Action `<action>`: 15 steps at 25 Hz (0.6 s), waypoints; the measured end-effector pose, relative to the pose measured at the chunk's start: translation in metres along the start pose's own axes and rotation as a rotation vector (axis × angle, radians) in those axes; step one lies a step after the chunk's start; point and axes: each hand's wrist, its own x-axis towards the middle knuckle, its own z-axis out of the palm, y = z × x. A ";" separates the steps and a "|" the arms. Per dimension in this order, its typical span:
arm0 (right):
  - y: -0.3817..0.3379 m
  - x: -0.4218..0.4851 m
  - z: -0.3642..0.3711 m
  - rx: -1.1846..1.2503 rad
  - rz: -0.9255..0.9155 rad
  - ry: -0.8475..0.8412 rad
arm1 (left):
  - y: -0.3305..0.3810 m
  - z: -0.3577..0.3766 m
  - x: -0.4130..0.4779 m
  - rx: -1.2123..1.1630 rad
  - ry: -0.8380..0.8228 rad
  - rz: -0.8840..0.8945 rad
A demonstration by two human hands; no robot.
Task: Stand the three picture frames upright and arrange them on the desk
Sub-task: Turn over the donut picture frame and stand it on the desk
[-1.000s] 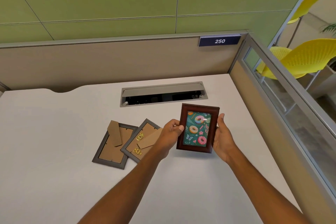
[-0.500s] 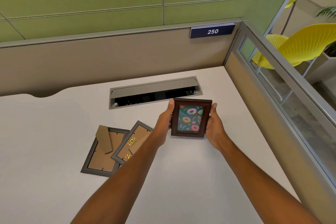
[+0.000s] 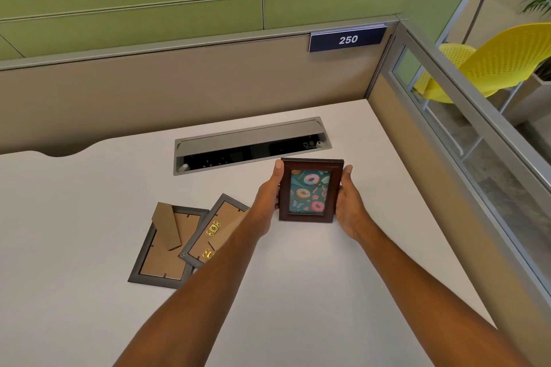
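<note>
Item in hand: brown frame (image 3: 310,190), doughnut print facing the camera, pinched by its two long sides. Left grip (image 3: 267,199) closed on the left edge, fingertip at the top corner; right grip (image 3: 348,202) closed on the right edge, thumb near the top. Frame upright or nearly so, its lower edge at or just above the white bench (image 3: 89,217); contact cannot be told, and the rear stand is hidden. Position: just in front of the cable tray (image 3: 250,144), toward the right rear corner. Remaining stock: two grey frames, face down and lying flat to the left, the right one (image 3: 213,229) overlapping the left one (image 3: 165,244); cardboard backs and brass clips showing, the left one's stand flap raised. Handling note, as judgement: first of three being stood. Best to set the bottom edge down first, lean the frame back until the stand takes the weight, then ease both grips off together so it does not tip. Keep it clear of the tray opening and leave room to the left for the other two.
</note>
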 end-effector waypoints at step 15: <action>0.015 -0.040 -0.018 -0.093 -0.206 0.545 | -0.008 -0.042 -0.051 0.036 0.231 0.150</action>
